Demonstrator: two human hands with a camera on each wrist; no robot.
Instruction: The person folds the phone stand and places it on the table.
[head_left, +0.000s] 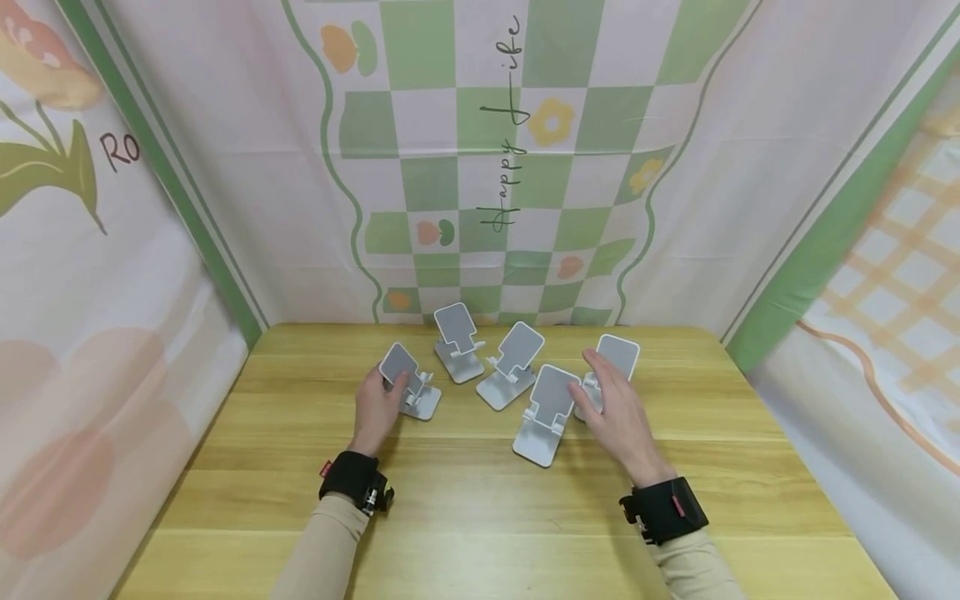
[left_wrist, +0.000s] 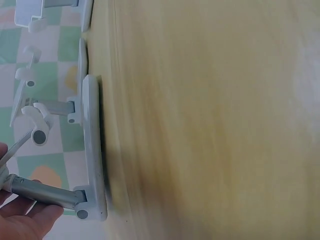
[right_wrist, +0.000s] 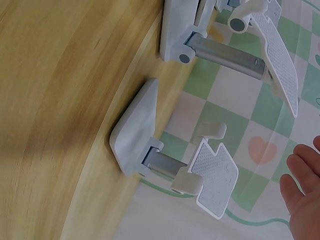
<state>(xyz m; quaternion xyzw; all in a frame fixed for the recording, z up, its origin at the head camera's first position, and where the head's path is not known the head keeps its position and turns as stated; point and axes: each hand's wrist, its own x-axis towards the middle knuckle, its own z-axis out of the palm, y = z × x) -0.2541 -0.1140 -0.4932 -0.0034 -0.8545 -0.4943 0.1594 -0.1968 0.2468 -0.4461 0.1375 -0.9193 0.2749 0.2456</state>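
the leftmost stand (head_left: 422,404), a pale holder with a gray-padded plate and a white rim, is standing toward the back left of the wooden table (head_left: 465,517), its flat base resting on the top. the left hand (head_left: 377,410) is gripping it, the thumb pressing the front of the tilted plate and the fingers curling behind, beside the metal post. four similar stands are standing to its right: the second stand (head_left: 454,325) farthest back, the middle stand (head_left: 521,347) next to it, the front stand (head_left: 555,393) nearest the person, and the rightmost stand (head_left: 621,354) partly hidden by the right hand (head_left: 621,421). that hand is hovering with fingers extended and parted; the right wrist view is showing a gap between it and the rightmost stand. its thumb is lying close to the front stand's upper corner, and whether they are touching cannot be told. a black left strap (head_left: 351,477) and right strap (head_left: 667,510) are circling the wrists above beige sleeves (head_left: 318,546). behind the table, a green-and-white checked cloth (head_left: 491,125) is hanging, bearing the words "happy life".
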